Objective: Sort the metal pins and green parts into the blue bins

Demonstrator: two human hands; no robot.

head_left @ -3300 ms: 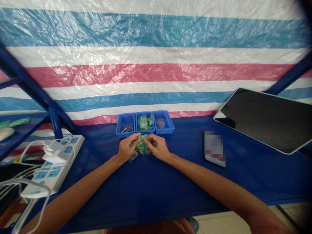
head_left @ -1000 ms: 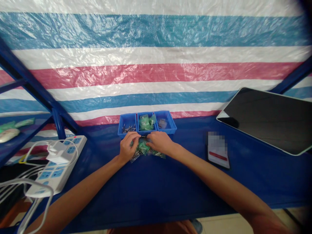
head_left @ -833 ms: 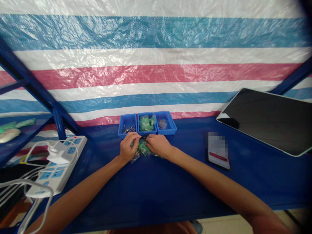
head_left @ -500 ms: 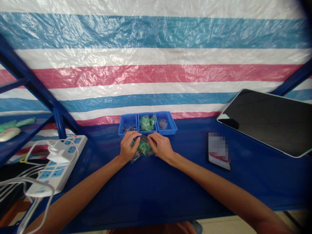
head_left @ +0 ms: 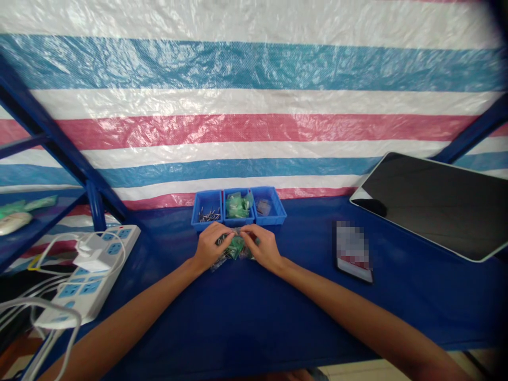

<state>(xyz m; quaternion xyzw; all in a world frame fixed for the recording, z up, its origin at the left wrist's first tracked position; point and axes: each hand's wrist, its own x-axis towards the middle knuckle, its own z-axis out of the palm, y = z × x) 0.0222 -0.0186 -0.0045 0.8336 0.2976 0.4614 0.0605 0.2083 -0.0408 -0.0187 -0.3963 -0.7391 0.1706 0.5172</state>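
My left hand [head_left: 213, 245] and my right hand [head_left: 262, 246] meet at the fingertips over a pile of small clear and green bags [head_left: 235, 248] on the blue table. Both are pinched on something small that I cannot make out. Just behind stand three joined blue bins: the left bin [head_left: 207, 199] has dark metal pins [head_left: 209, 215], the middle one holds green bags [head_left: 238, 205], and the right bin [head_left: 278, 214] holds small clear bags [head_left: 263, 207].
A phone [head_left: 353, 251] and a large dark-screened tablet or monitor [head_left: 436, 203] lie on the right. On the left is a white power strip [head_left: 95, 280] with cables. A striped sheet [head_left: 254, 127] hangs behind.
My fingertips have come closer together over the pile, now almost touching. The whole view has shifted slightly, so the table things appear lower.
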